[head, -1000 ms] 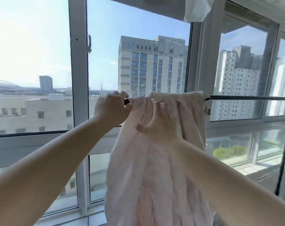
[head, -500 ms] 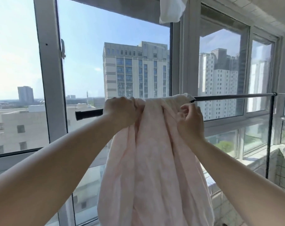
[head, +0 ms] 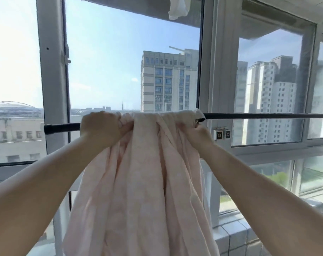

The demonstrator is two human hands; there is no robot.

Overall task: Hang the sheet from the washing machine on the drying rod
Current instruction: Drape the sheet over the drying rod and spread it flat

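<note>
A pale pink sheet (head: pixel 144 178) hangs bunched over the black drying rod (head: pixel 264 116), which runs horizontally in front of the windows. Its folds fall straight down past the bottom of the view. My left hand (head: pixel 101 128) is closed on the sheet's left edge right at the rod. My right hand (head: pixel 199 134) grips the sheet's right edge just below the rod, beside a turned-over corner. The rod's bare left end (head: pixel 61 128) sticks out past my left hand.
Tall windows with grey frames (head: pixel 51 80) stand close behind the rod. A white cloth (head: pixel 178 8) hangs from above at the top. A tiled ledge (head: pixel 234 235) runs along the lower right. A small latch (head: pixel 221 134) sits on the frame right of my right hand.
The sheet is spread a little wider along the rod. My right hand has dropped from the top of the rod to the sheet's right edge below it. The view has shifted left.
</note>
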